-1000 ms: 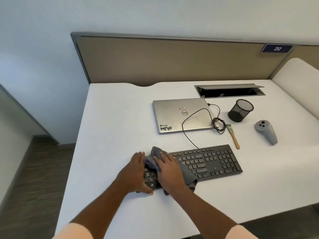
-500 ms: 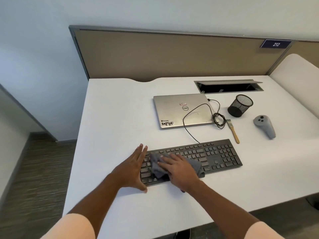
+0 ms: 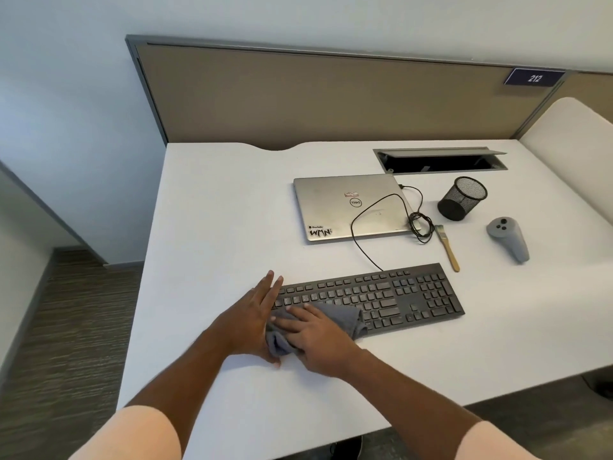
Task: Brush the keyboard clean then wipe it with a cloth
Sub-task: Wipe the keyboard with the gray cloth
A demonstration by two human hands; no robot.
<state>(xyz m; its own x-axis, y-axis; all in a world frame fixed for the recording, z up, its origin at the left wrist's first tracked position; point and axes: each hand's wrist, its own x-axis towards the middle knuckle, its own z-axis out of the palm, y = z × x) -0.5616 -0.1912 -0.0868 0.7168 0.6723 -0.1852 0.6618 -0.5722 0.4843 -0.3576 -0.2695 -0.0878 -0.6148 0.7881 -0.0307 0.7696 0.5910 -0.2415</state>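
The right hand point(image 3: 318, 336) lies flat on a grey cloth point(image 3: 346, 315), fingers stretched out, pressing it onto the near left keys of the black keyboard point(image 3: 398, 293). It is a press rather than a clench. The thumb is hidden, so I cannot tell whether it pinches a fold. Just left of that grip, the left hand point(image 3: 250, 313) rests with straight fingers at the keyboard's left end, holding nothing. The rest of the keyboard runs away to the right of the grip on the white desk point(image 3: 215, 227), and the paintbrush point(image 3: 449, 249) lies well beyond it, untouched.

The cloth looks soft and limp and bunches under the palm, so a broad flat hand probably drives it best. The keyboard seems light and stiff and may slide, so bracing its end makes sense
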